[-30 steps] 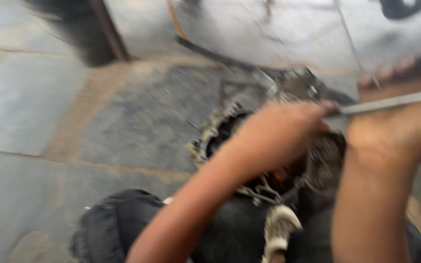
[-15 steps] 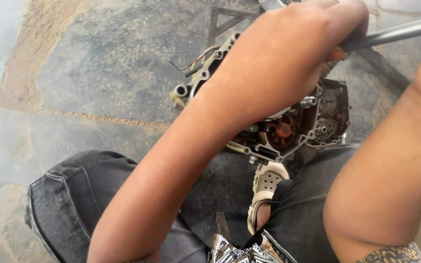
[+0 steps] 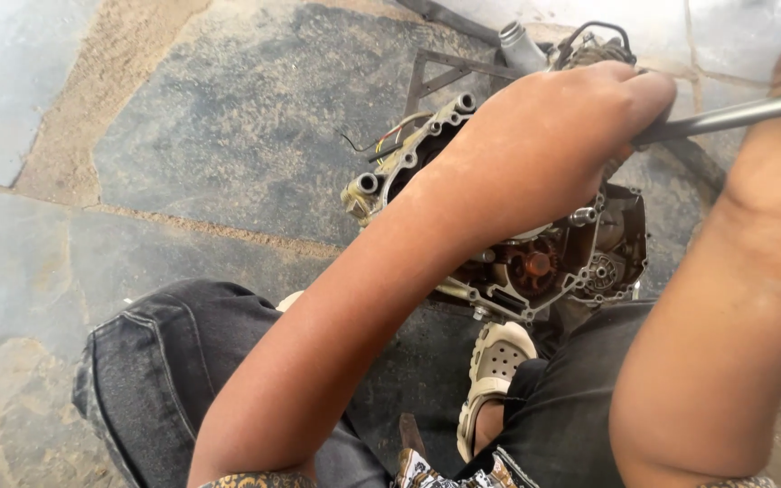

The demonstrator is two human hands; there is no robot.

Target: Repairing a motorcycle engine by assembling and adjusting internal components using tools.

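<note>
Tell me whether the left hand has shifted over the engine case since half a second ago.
No. The left hand sits over the same upper part of the engine case, gripping the metal bar; only the camera view moved.

I see my left hand [image 3: 553, 136] closed around a metal rod [image 3: 734, 116], which runs rightward from the fingers [image 3: 648, 95] across my right forearm [image 3: 752, 271]. An opened engine case [image 3: 535, 262] sits directly below the fingers on the stone floor [image 3: 183, 163]; a pale sandal [image 3: 492, 366] lies below that.
</note>
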